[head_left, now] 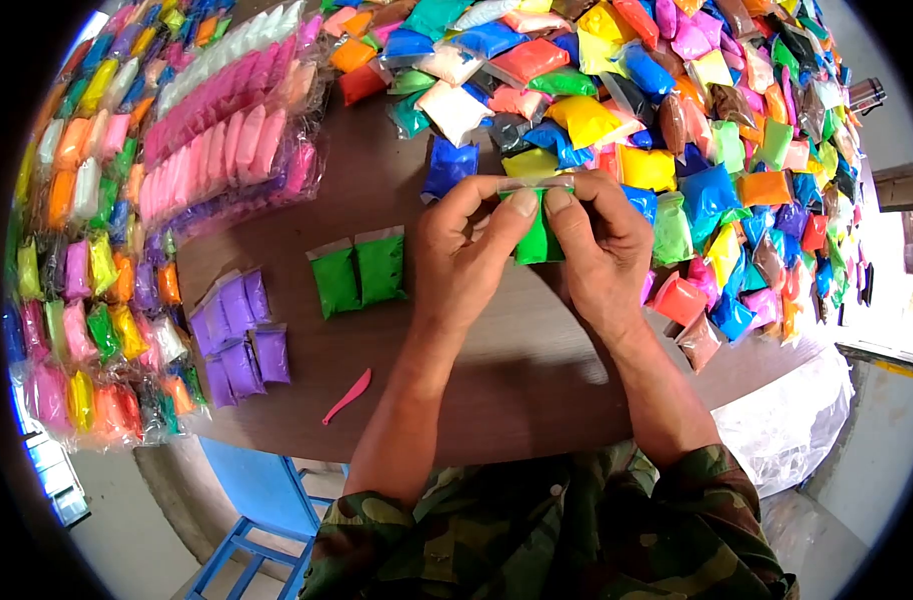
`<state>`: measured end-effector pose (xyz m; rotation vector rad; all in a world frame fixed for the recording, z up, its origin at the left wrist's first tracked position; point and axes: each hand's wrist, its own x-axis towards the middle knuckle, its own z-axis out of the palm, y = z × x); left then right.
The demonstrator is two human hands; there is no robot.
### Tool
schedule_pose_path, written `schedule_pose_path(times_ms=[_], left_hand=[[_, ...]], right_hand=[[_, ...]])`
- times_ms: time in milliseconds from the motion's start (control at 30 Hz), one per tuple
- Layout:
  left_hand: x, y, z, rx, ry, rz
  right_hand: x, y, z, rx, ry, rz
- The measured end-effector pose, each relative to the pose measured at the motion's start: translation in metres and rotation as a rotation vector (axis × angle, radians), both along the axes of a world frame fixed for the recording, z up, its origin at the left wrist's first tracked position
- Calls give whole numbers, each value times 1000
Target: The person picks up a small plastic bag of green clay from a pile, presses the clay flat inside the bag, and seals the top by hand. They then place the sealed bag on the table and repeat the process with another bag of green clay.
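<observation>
My left hand and my right hand meet over the brown table. Together they pinch a small green clay packet by its clear top strip, thumbs pressed side by side on it. Two more green packets lie flat on the table to the left of my left hand. A heap of mixed coloured clay packets spreads behind and to the right of my hands.
Several purple packets lie at the left, with a pink plastic tool near the table's front edge. Bagged bundles of pink and mixed packets fill the far left. A blue stool stands below the table, and clear plastic bags hang at right.
</observation>
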<state>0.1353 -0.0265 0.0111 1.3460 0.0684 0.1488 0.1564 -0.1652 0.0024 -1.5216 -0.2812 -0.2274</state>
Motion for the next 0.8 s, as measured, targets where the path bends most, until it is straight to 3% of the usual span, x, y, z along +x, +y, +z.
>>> schedule_pose_path(times_ms=[367,467,667,733,800], left_hand=[[0,4,-10,74,-45,-15],[-1,-3,7,21,1,-22],[-1,0,-5,75,-53,-83],[0,4,-9,82,-48,-83],[1,6,-10,90,-45,-82]], right_hand=[[0,-1,0,-29,-45,-6],[0,-1,0,-46,-90,-33],[-2,2,5,63,5,-48],[-5,6,9,157,190,21],[-3,0,2,64,162,79]])
